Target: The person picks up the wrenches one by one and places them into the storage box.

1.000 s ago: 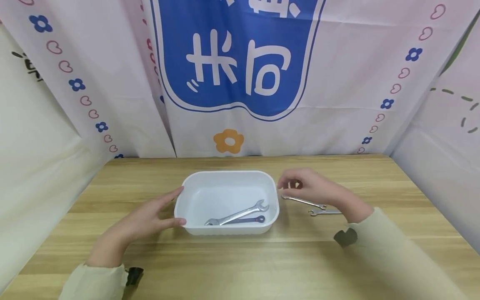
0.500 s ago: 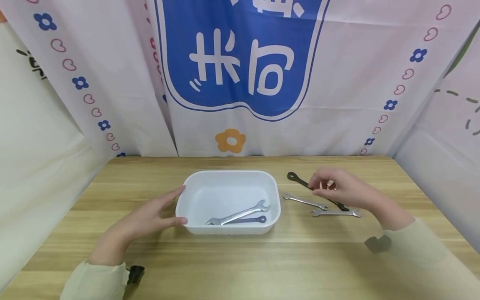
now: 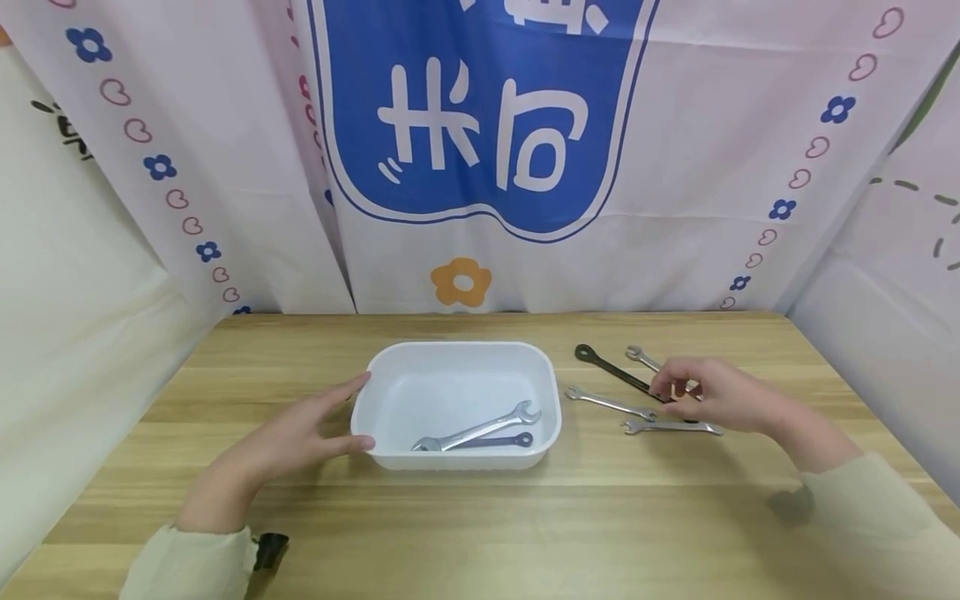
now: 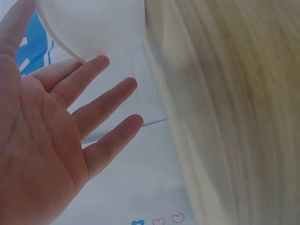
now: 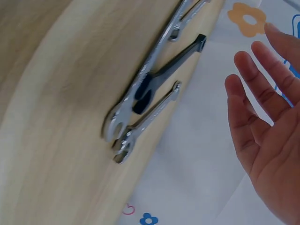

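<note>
A white plastic box (image 3: 450, 461) stands mid-table, holding a silver open-end wrench (image 3: 477, 429) laid across a dark bluish wrench (image 3: 501, 440). My left hand (image 3: 288, 437) spans the box's left side, index finger and thumb at its rim; in the left wrist view its fingers stretch out loosely. My right hand (image 3: 723, 398) hovers over the wrenches at the right, partly covering them. There lie a dark wrench (image 3: 611, 367) and silver wrenches at the back (image 3: 643, 358), left (image 3: 609, 403) and front (image 3: 667, 427). In the right wrist view that hand's fingers are relaxed, holding nothing.
The wooden table (image 3: 480, 533) ends at a white printed cloth (image 3: 660, 250) hanging behind it, with more cloth at both sides. A small black object (image 3: 270, 550) sits by the left cuff.
My right hand has moved from beside the box rightward, then slightly nearer me, uncovering the dark wrench and the back silver wrench. My left hand stays at the box.
</note>
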The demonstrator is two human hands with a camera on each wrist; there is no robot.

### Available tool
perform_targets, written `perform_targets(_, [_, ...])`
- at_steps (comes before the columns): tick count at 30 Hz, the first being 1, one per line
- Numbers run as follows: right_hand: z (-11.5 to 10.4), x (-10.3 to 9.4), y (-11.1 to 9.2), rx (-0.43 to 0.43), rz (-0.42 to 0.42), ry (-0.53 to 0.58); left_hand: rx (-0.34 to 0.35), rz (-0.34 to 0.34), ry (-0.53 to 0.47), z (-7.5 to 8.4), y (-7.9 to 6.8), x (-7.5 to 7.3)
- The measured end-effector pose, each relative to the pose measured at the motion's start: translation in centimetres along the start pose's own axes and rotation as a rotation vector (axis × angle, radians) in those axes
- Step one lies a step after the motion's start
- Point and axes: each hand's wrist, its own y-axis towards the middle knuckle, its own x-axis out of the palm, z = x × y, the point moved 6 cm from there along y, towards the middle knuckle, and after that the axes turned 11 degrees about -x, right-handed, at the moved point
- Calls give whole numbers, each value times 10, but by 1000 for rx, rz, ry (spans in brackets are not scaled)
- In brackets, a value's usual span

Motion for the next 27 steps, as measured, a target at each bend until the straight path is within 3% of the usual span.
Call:
perform_targets(18, [33,21,-18,114,-134,-29,7,7,-4,0,0,2])
perform_targets(27, [32,25,-18,80,-141,-22,4,9,-6,-1,0,1])
